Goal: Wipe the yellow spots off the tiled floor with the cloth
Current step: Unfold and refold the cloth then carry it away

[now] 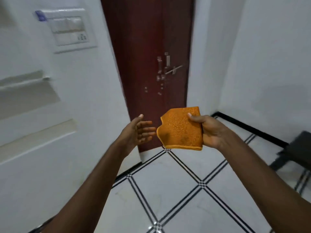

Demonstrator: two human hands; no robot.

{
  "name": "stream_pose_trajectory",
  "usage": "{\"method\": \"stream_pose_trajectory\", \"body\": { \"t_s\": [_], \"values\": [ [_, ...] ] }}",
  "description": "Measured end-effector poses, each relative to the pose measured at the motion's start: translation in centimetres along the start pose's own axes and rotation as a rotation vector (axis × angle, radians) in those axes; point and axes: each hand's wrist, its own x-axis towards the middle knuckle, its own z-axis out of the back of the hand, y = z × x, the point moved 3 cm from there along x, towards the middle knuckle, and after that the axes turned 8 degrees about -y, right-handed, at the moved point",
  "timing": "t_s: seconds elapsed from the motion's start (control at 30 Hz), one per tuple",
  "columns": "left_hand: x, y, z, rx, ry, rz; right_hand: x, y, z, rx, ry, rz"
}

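Above the tiled floor (168, 190), right hand (210, 130) is gripping the folded cloth (180, 130); left hand (139, 130) is hovering open beside it.

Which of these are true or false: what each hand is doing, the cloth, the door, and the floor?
1. The right hand holds the cloth. True.
2. The left hand grips the cloth too. False: it is open, beside the cloth, not touching it.
3. The cloth is pressed on the floor. False: it is held up in the air, folded.
4. The door is dark red-brown. True.
5. Yellow spots cover the tiles in view. False: none show here.
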Motion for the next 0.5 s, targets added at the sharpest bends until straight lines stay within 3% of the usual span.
{"method": "stream_pose_trajectory", "body": {
  "t_s": [0.3, 0.5],
  "values": [
    [11.5, 3.0, -34.1, 0.085, 0.36, 0.112, -0.1, 7.7, 30.5, 0.182, -0.339, 0.067],
    [17.1, 5.1, -52.9, 0.167, 0.584, 0.109, 1.5, 10.1, 46.6, 0.282, -0.53, 0.099]
  ]
}}
